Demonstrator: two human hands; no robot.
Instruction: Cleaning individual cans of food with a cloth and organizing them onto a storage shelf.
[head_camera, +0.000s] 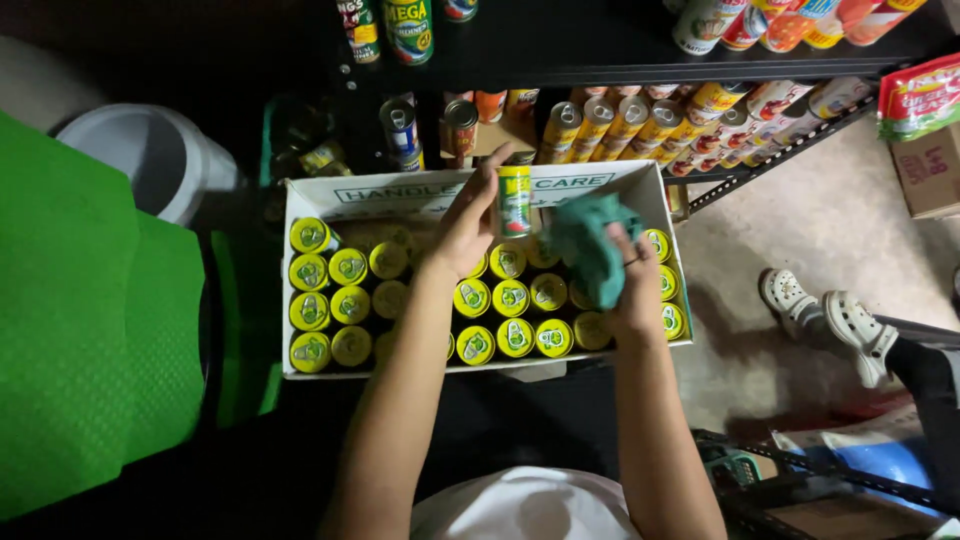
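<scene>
Your left hand (468, 225) had its grip closed on a green-and-yellow can (514, 200) lifted above the open box (300, 195) of cans, your right hand (625, 280) clutched a teal cloth (590, 245), and hard wiping could have knocked the can loose.

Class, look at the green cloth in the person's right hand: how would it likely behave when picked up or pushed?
The green cloth bunches and droops from the right hand, so it is probably floppy and light. Being soft, it likely would not roll, tip or break. Pushed, it would probably crumple rather than slide like the can in the left hand.
</scene>
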